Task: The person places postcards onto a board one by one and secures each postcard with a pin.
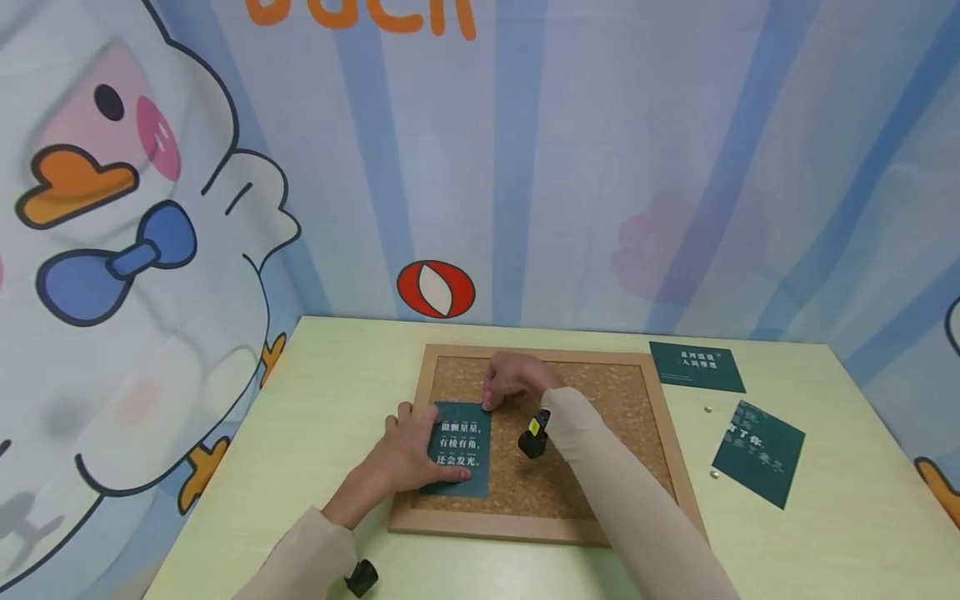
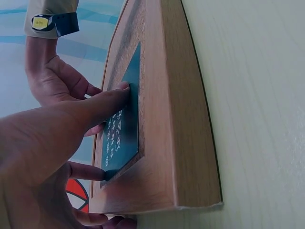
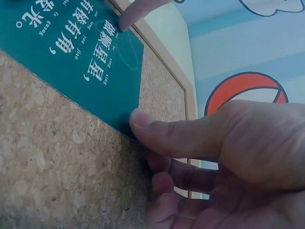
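A dark green card [image 1: 461, 450] with white writing lies on the left part of a cork board [image 1: 577, 467]. My left hand [image 1: 408, 450] spreads over the card's left side; in the left wrist view its thumb [image 2: 112, 99] presses the card's face and a fingertip touches its edge. My right hand [image 1: 519, 375] is at the card's upper right corner. In the right wrist view its thumb [image 3: 164, 133] lies on that corner, with the other fingers curled beside it. Whether anything is under the thumb is hidden.
Right of the board's wooden frame [image 1: 671, 442] lie two more green cards, one at the back [image 1: 697, 367] and one nearer [image 1: 759, 454]. Two small shiny round pieces, one behind [image 1: 707, 409] and one nearer [image 1: 715, 474], lie beside them. A printed cloth [image 1: 570, 167] hangs behind the table.
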Motion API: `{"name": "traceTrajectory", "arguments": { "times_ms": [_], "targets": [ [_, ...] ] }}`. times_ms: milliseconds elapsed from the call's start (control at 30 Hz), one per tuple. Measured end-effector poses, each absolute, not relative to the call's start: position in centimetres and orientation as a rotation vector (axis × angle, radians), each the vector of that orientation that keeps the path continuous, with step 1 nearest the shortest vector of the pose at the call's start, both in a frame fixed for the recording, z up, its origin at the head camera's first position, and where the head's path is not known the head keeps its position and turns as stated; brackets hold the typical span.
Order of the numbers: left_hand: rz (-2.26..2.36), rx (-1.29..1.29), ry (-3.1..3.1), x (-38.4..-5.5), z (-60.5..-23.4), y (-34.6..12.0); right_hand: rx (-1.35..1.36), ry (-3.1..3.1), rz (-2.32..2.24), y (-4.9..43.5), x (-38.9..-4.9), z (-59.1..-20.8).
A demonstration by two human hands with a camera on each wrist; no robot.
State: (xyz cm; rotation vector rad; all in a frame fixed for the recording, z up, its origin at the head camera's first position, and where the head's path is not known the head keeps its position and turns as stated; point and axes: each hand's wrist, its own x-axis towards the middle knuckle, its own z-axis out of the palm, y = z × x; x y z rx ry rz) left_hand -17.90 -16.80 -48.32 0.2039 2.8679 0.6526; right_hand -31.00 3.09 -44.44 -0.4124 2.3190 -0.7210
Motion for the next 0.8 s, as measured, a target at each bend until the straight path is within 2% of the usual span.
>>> {"name": "traceTrajectory", "arguments": {
  "times_ms": [800],
  "targets": [
    [0.665,0.191,2.861,-17.6,-48.0,-16.6,-0.362,2.408,-0.499,1.8,-30.8,-44.0]
  ]
}}
